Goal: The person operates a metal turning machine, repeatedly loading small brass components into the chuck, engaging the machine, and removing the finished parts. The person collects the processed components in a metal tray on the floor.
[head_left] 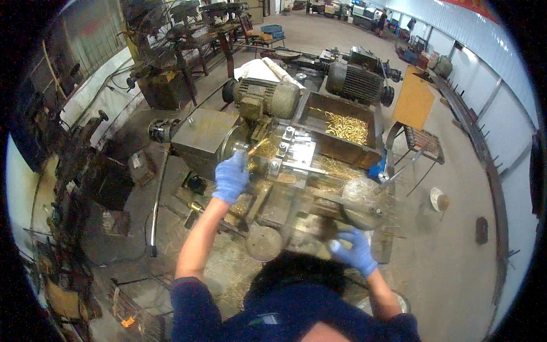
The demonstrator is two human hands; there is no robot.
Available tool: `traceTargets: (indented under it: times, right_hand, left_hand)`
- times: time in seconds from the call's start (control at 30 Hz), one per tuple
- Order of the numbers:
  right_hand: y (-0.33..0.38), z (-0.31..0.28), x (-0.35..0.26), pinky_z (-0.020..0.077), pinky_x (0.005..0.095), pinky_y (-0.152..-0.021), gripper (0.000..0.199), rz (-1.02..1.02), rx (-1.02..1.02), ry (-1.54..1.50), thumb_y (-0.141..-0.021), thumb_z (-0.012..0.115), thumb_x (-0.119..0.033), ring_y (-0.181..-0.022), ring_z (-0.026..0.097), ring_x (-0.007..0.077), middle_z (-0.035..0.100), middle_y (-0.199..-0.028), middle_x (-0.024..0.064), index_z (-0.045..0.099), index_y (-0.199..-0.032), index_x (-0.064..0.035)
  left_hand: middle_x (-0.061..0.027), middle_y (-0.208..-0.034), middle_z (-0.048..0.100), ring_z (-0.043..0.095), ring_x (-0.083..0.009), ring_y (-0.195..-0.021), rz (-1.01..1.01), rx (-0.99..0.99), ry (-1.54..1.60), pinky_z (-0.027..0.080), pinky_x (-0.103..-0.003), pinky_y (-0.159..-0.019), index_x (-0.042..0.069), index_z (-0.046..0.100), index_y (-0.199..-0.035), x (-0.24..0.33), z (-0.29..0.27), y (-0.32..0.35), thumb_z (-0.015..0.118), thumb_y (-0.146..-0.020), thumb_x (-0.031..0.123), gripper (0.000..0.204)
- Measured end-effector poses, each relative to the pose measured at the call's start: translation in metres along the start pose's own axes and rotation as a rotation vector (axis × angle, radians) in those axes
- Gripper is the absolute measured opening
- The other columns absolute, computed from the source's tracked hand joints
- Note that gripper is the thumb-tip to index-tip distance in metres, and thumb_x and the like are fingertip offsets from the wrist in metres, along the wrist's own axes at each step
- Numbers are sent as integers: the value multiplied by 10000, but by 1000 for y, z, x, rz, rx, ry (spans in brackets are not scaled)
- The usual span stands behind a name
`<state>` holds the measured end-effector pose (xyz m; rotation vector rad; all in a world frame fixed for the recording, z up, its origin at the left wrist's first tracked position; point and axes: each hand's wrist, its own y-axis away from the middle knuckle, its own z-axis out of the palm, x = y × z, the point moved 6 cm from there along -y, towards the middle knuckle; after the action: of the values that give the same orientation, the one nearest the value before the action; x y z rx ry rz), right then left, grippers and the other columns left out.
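I stand at a small metal lathe strewn with brass shavings. My left hand, in a blue glove, is at the chuck and holds a short brass rod that points up and to the right. My right hand, also gloved in blue, is blurred low at the machine's front right, beside a round grey handwheel. What its fingers grip cannot be made out.
A metal tray behind the lathe holds several brass pieces. Two electric motors sit at the back. An orange board and a wire stool stand to the right. A standing fan and dark clutter line the left.
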<state>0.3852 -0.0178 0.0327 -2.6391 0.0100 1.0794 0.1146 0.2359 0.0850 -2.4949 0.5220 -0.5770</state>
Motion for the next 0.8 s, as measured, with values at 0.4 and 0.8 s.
traceTargets:
  times: [0.4, 0.8]
  right_hand:
    - [28, -15, 32, 465, 360, -791, 311, 161, 27, 15, -700, 729, -295, -854, 600, 287, 625, -915, 152, 661, -868, -42]
    - [28, -16, 35, 466, 361, -782, 321, 184, 14, 45, -705, 726, -310, -854, 603, 290, 623, -905, 161, 665, -863, -37]
  left_hand:
    - [-178, -693, 603, 591, -351, -626, 51, -149, -56, 461, -437, -564, 111, 603, -956, 1, 42, -3, 543, -813, 222, 191]
    - [-172, -735, 613, 594, -337, -631, 81, 164, 71, 460, -426, -566, 80, 616, -910, 12, 23, -38, 549, -826, 195, 157]
